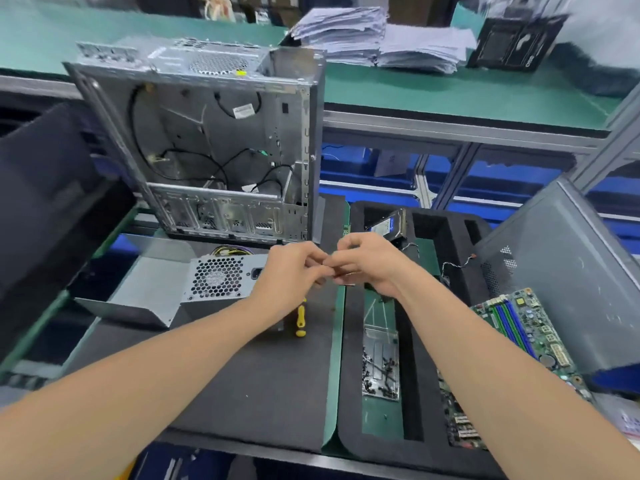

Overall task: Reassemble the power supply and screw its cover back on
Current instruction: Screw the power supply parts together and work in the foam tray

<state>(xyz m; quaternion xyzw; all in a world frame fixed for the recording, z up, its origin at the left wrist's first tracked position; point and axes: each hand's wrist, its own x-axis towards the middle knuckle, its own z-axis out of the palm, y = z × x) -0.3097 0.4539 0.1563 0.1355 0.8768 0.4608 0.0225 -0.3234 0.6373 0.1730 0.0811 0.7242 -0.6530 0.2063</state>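
Beside the hands, power supply [221,278] shows honeycomb grille.

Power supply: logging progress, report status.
Left hand and right hand pinched together, item between them hidden. Power supply on mat, untouched. Screwdriver lying under left wrist. Nothing blocking.

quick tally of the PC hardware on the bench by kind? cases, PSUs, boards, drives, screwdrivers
Computer case: 1
Power supply: 1
Motherboard: 1
Drive: 1
Screwdriver: 1
Total: 5
Both hands, left hand and right hand, meet over the mat; what they pinch is too small to tell.
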